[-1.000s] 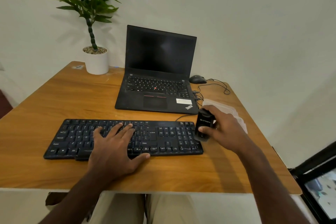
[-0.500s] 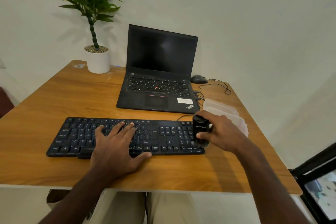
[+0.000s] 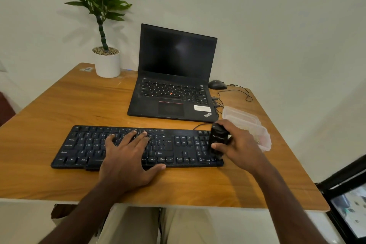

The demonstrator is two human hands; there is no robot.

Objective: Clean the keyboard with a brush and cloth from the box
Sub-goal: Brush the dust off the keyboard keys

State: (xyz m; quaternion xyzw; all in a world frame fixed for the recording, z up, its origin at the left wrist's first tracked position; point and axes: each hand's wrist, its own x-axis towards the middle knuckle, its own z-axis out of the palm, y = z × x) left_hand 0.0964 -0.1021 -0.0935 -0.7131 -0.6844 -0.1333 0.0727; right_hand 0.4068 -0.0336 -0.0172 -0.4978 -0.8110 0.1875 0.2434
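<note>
On the desk: we sat at a wooden table (image 3: 59,105) with everything within reach of both hands.
Laptop: an open black laptop (image 3: 174,77) stood behind the keyboard, screen dark.
Plant: a potted plant (image 3: 105,45) occupied the far left corner.
Keyboard: the black keyboard (image 3: 178,148) lay near our edge, its long axis running left to right across us.
Box: a clear plastic box (image 3: 247,123) sat just beyond the keyboard's right end, partly hidden by our right hand.
Left hand: our left hand (image 3: 126,156) lay flat on the middle keys, fingers straight and spread, holding the board down.
Right hand: our right hand (image 3: 239,148) curled around the brush, thumb in front and fingers behind.
Brush: the stubby black brush (image 3: 217,140) stood roughly upright over the number pad at the right end; whether its bristles touched the keys we could not tell.
Key relation: nearly all the keyboard stretched leftward from the brush, so we judged the sweep should run left along that axis, toward the steadying left hand.
</note>
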